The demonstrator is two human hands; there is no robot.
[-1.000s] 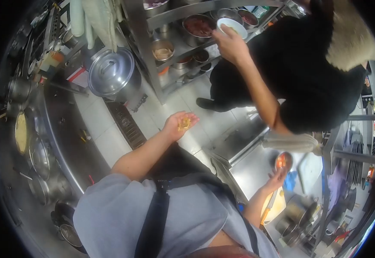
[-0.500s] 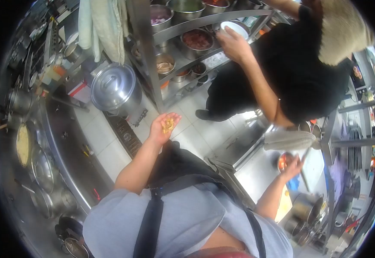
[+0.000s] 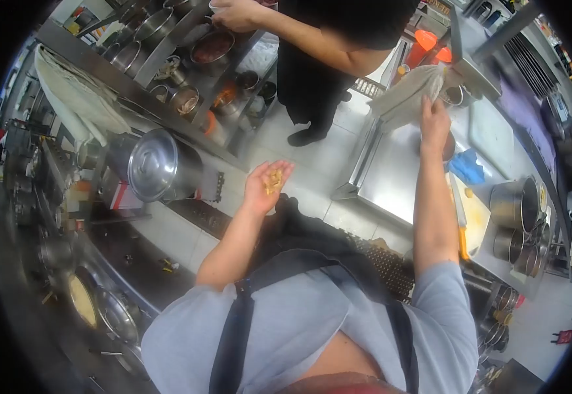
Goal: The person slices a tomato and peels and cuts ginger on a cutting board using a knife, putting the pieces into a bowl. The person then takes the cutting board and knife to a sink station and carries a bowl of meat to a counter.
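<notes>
Head view: left hand point(image 3: 257, 190) holds food pieces point(image 3: 273, 182) over open floor point(image 3: 312, 167).

A large lidded steel pot point(image 3: 154, 164) stands near long pale cloths point(image 3: 76, 98) hanging at the left. Beyond, a steel shelf rack point(image 3: 118, 79) holds round metal containers, one with dark red contents point(image 3: 212, 48). A person in black clothing point(image 3: 315, 79) stands beside it on pale floor tiles point(image 3: 299, 167). On the steel table point(image 3: 394, 174), a white rectangular board point(image 3: 490, 131) lies near a crumpled blue item point(image 3: 467, 167).
</notes>
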